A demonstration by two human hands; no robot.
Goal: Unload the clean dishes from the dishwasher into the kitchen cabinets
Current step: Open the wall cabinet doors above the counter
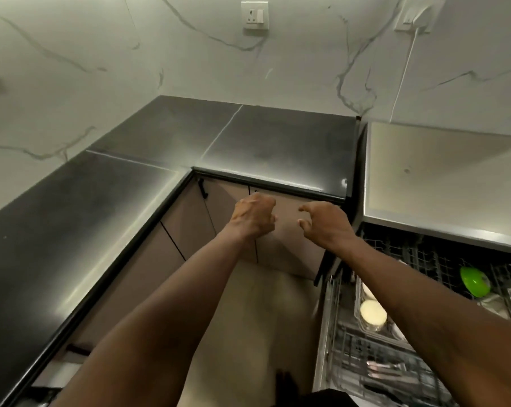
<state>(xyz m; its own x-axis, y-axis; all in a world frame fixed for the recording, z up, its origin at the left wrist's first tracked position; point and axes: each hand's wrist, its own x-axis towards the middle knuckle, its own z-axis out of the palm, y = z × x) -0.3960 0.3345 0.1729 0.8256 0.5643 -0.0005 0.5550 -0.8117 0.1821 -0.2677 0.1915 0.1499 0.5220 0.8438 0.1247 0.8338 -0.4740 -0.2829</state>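
Both hands: the left hand (252, 217) is curling its fingers into a loose fist at the lower cabinet door (289, 239), grasping nothing I can make out; the right hand (326, 223) is hovering with fingers spread, empty.
Dishes: the green cup (474, 282) and pale lid (373, 311) are sitting in the open dishwasher rack (365, 348).
Progress: unloading is looking largely undone.
Surface: the dark surface (101, 207) is carrying no dishes.

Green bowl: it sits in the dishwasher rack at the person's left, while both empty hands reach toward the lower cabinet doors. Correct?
Not quite. The head view shows the green bowl in the dishwasher rack at the person's right, not left. The left hand and right hand are indeed empty, by the lower cabinet doors.
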